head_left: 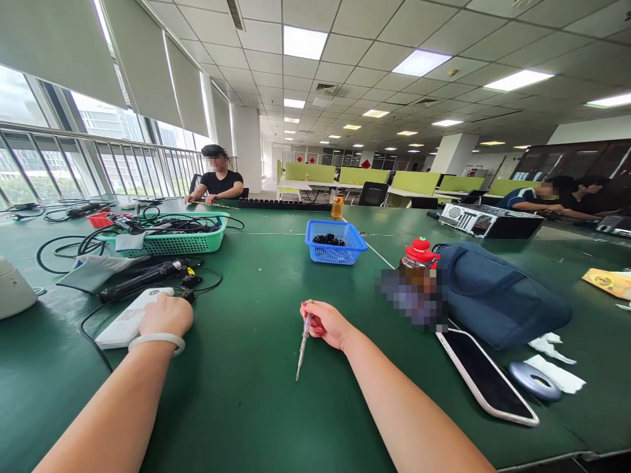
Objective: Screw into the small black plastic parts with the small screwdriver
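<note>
Head view: my right hand (331,323) pinches a screwdriver (302,348) a loosened grip could drop; whether my left hand (167,318) grips, I can't tell.

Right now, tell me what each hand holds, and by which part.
The right hand holds a slim screwdriver by its handle end. The left hand rests on a white object; whether it grips cannot be told.

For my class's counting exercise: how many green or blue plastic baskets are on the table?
2. The green basket stands at left, piled with cables; the blue basket, with small black items inside, stands near the middle, beyond the right hand. Others could be hidden.
</note>
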Tool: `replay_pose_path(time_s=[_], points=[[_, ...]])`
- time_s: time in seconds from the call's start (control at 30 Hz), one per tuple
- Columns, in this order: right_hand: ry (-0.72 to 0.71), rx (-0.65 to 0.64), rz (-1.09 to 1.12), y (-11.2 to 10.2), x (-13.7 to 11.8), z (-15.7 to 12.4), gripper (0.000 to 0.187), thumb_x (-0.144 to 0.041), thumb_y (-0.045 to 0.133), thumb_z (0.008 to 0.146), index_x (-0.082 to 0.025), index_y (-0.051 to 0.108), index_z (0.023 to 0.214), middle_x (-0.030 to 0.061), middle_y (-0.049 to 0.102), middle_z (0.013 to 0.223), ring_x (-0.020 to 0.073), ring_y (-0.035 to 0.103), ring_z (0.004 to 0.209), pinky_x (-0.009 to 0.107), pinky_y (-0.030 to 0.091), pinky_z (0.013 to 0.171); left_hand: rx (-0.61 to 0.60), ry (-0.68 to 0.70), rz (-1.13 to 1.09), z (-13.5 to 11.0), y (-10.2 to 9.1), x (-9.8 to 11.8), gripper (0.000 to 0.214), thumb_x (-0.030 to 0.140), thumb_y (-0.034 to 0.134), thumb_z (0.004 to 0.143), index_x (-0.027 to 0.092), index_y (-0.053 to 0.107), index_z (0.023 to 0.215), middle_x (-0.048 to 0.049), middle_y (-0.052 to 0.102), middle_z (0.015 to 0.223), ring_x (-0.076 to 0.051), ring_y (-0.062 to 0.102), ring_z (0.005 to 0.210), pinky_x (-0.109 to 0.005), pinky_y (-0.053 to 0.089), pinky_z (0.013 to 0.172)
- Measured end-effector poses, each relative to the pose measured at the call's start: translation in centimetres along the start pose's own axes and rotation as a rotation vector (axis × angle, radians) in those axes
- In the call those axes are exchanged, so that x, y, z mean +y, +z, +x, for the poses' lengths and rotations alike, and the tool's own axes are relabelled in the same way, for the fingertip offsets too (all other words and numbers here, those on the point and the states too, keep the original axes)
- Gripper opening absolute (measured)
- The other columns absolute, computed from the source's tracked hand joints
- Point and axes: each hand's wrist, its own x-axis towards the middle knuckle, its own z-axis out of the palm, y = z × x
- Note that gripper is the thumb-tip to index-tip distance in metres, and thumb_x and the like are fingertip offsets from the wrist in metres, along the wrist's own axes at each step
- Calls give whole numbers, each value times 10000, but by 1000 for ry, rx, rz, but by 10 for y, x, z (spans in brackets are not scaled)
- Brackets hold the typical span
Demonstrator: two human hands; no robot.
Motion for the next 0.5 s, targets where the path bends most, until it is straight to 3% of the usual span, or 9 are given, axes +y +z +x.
replay_pose_path(time_s=[0.17,0.33,0.5], points=[[4,2,-2,-2,1,0,235,-352,647,732,-170,521,653,-93,344,464,31,223,372,202,127,393,64,56,148,-3,-11,12,381,286,380,835,-7,590,958,-342,552,1082,-428,544,1085,-515,447,865],[4,2,-5,-2,2,0,244,-361,656,727,-169,522,656,-92,352,472,29,227,371,202,128,392,27,117,157,3,-14,4,248,261,335,888,137,550,895,-191,607,1056,-328,614,983,-403,475,826],[2,1,-1,-3,2,0,234,-353,650,736,-170,524,661,-89,356,473,32,231,374,202,133,394,0,194,136,10,-9,-3,158,206,382,843,190,539,856,-162,519,1343,-291,567,1133,-378,434,948]])
